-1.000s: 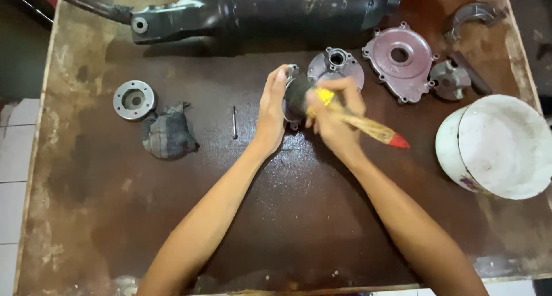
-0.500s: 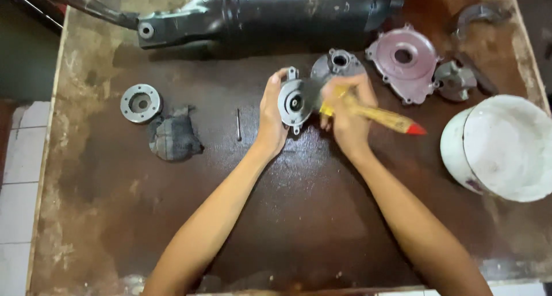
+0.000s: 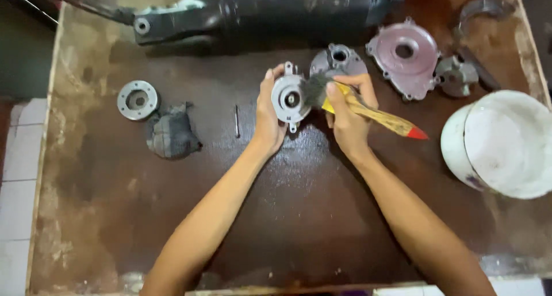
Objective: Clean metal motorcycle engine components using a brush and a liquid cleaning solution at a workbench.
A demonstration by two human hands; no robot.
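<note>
The cover [image 3: 289, 97], a small round metal casting with lugs and a centre bore, is held tilted above the table [image 3: 299, 215], near its middle and just in front of the black housing [image 3: 299, 8]. The left hand [image 3: 269, 118] grips the cover by its left edge, fingers closed around the rim. The right hand [image 3: 348, 115] is closed on a brush [image 3: 368, 109] with a yellow handle and red tip; the bristles touch the cover's right face.

Step in hand, as judged: brushing the cover's face clean. The bristles sit at the right edge, so the left portion and the lugs probably remain to be covered. The next move calls for turning the cover in the left hand so the untouched face meets the bristles, while keeping a firm hold on the rim.

Surrounding parts: a second grey cover [image 3: 338, 60] lies just behind the hands. A larger pink-grey plate [image 3: 404, 52] and a small casting [image 3: 457, 75] lie to the right. A white bucket [image 3: 506, 143] stands at the right edge. To the left lie a pin [image 3: 236, 120], a rag [image 3: 171, 132] and a flange [image 3: 137, 100].
</note>
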